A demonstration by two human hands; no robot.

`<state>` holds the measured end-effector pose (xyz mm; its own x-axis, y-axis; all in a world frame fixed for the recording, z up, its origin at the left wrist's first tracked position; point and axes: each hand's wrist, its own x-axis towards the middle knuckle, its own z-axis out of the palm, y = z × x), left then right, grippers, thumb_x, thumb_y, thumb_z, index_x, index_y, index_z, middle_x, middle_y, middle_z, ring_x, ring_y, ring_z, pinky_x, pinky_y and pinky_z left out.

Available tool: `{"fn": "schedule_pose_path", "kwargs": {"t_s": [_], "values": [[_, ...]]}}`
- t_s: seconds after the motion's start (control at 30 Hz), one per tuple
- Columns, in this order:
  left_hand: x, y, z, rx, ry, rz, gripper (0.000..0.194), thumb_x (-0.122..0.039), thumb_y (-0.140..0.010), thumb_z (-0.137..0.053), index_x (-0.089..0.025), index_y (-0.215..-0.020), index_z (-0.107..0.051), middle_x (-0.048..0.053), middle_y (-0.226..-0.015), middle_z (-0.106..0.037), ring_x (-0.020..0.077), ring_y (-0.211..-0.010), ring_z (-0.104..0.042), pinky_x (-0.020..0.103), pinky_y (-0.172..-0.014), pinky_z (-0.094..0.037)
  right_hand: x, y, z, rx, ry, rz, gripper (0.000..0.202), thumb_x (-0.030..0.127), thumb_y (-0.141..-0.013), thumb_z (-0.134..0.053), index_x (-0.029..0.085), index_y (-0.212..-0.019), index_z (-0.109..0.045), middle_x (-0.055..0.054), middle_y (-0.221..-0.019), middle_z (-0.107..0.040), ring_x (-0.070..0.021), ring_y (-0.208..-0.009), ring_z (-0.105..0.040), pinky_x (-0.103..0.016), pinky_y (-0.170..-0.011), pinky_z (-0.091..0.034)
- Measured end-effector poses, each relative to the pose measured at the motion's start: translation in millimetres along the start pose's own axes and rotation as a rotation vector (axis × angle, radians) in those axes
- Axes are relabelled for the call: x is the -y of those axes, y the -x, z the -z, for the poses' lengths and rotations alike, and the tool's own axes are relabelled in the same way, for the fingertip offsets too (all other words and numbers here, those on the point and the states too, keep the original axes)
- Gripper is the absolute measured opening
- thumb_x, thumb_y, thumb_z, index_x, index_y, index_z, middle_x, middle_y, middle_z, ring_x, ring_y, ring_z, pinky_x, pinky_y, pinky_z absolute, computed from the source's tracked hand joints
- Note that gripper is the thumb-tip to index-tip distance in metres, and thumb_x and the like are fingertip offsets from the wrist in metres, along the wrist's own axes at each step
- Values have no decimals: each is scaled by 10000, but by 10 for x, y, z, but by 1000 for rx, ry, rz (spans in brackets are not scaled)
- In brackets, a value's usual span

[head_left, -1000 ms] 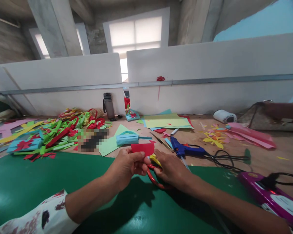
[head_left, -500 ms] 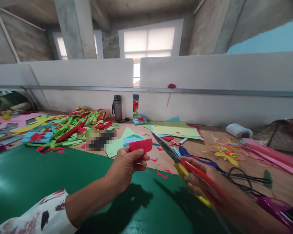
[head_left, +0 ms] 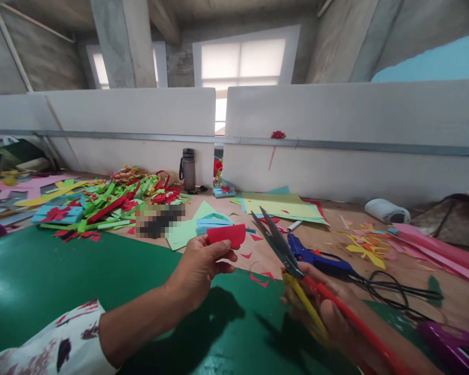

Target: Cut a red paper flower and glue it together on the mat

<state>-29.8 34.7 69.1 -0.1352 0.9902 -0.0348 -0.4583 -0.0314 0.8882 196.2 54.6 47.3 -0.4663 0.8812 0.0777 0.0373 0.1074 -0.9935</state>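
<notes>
Pinched between the thumb and fingers of my left hand is a small piece of red paper, held up over the table edge. To its right, my right hand grips scissors with one red and one yellow handle. The blades are slightly apart and point up and to the left, not touching the paper. Red paper scraps lie on the brown surface between the two hands. Behind the scissors rests a blue glue gun with a black cord.
A heap of green and red paper strips lies left, near a dark bottle. Yellow and green sheets lie at the back. Yellow flower cutouts, pink paper and a purple tape dispenser are right.
The scissor blades have come apart and shifted slightly right, away from the red paper. My left hand keeps its hold with almost no movement.
</notes>
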Motion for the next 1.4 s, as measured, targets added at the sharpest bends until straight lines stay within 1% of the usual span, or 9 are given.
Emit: {"fn": "schedule_pose_path", "kwargs": {"t_s": [0.2,0.37,0.53,0.63,0.77,0.97,1.07,1.27,1.4], "values": [[12,11,-30,-15,20,5,229,-155,-663,-694,-114,-831,-543,38,-714,-609,139,-636,-593,247,-541,-485,-169,-120,36,55,-190,-113,573,572,-526,-752,235,-933,-529,48,-599,-529,-76,-422,-457,-172,-368,-338],[53,14,-28,-6,-5,20,221,-162,-659,-701,-114,-816,-554,36,-697,-611,143,-635,-595,255,-551,-485,-232,-136,42,-35,-238,-169,660,642,-412,-753,253,-914,-572,43,-522,-519,-107,-410,-468,-189,-345,-338],[131,23,-23,37,-37,56,208,-182,-656,-708,-105,-807,-587,50,-717,-631,140,-622,-595,259,-558,-478,-64,-25,-79,-56,-20,22,613,612,-562,-709,223,-1017,-572,36,-564,-512,-89,-423,-400,-201,-379,-317],[175,31,-25,77,-61,74,202,-191,-674,-693,-102,-831,-603,59,-726,-637,142,-621,-595,261,-567,-477,70,44,-125,-35,164,33,446,438,-659,-714,244,-1029,-560,29,-672,-524,-114,-523,-462,-220,-469,-394],[243,48,-34,109,-78,138,164,-182,-692,-676,-118,-823,-600,62,-752,-645,131,-603,-584,256,-553,-477,154,77,-129,-104,360,47,487,280,-650,-730,269,-1094,-530,5,-831,-580,-177,-741,-567,-259,-671,-470],[386,117,-102,195,-105,294,129,-196,-730,-638,-98,-806,-606,87,-729,-645,114,-550,-569,232,-516,-458,73,-10,-116,-162,175,144,582,247,-667,-714,240,-1187,-452,1,-831,-580,-173,-759,-586,-273,-678,-477],[431,156,-143,240,-86,321,150,-219,-740,-630,-90,-816,-614,80,-703,-633,113,-530,-562,236,-511,-456,68,-36,-139,-206,122,77,589,243,-631,-732,216,-1158,-469,15,-772,-582,-157,-682,-572,-257,-609,-465],[427,188,-192,227,-222,226,154,-253,-736,-641,-103,-771,-645,59,-686,-616,116,-544,-558,240,-534,-454,133,1,-159,-218,39,32,542,313,-638,-737,207,-1111,-495,12,-770,-577,-154,-688,-564,-243,-589,-459],[399,185,-196,234,-321,151,166,-267,-736,-639,-114,-795,-665,53,-711,-621,117,-564,-555,244,-560,-461,123,6,-129,-128,91,69,447,324,-650,-743,219,-1047,-565,24,-766,-589,-155,-698,-559,-244,-610,-444]]}}
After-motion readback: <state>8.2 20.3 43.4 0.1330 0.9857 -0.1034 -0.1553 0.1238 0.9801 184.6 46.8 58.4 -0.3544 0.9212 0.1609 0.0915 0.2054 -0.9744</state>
